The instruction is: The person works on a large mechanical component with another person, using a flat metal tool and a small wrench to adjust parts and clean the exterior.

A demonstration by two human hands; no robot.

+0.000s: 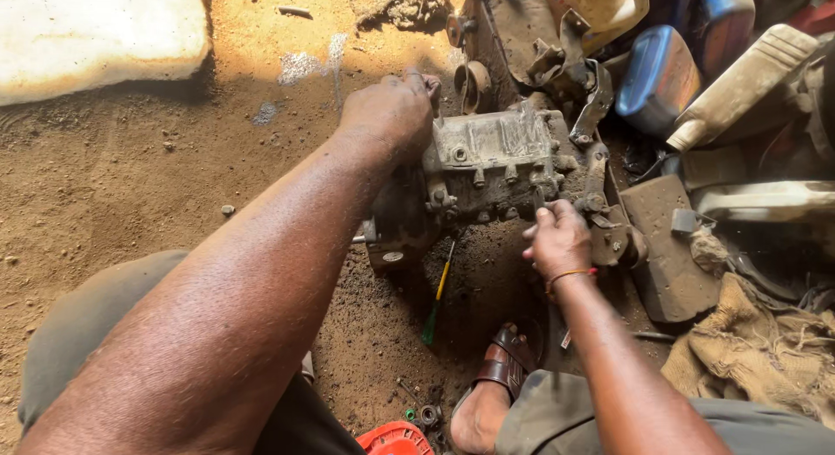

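The pump (491, 163), a grimy metal casting, lies on the dirt floor (130, 159) between both hands, long axis running left to right. The left hand (391, 111) has its grip clamped on the pump's left end; the right hand (558, 239) pinches something at the near right edge, fingers together.

matt, grimy cast-metal pump body (491, 163); rough burlap cloth (761, 355); glossy blue plastic container (657, 76); sandy, gritty ground (130, 159).

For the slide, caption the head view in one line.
Both hands steady a grimy metal engine part on sandy ground: left hand at its end, right hand at its front, screwdriver below.
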